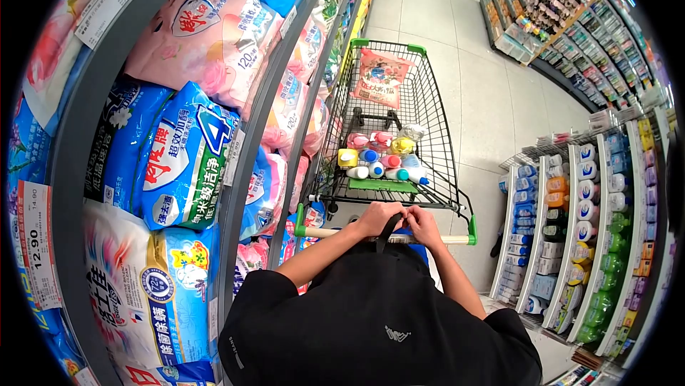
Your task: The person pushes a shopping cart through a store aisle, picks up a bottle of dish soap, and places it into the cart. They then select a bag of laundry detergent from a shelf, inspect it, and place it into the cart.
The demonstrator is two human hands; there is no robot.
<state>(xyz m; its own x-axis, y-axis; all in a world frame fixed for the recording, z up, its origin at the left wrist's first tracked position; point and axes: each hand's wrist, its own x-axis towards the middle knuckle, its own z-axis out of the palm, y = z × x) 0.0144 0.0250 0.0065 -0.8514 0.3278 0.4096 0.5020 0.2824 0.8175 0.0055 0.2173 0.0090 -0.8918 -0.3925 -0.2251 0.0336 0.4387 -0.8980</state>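
Observation:
My left hand [377, 217] and my right hand [423, 225] meet just above the middle of the shopping cart's handle [317, 231]. Both hands have their fingers pinched on a narrow black strap [387, 232] that runs down to my black shirt. The cart [428, 111] is a black wire basket with green trim. Several small bottles and tubs [382, 160] lie in its near end. A pink packet [379, 78] leans against its far end.
Close on the left, grey shelves hold large pink and blue detergent bags [187, 147] with price tags. On the right, a rack holds rows of bottles [586, 207]. The tiled aisle floor [492, 93] runs ahead, with more shelving at the far right.

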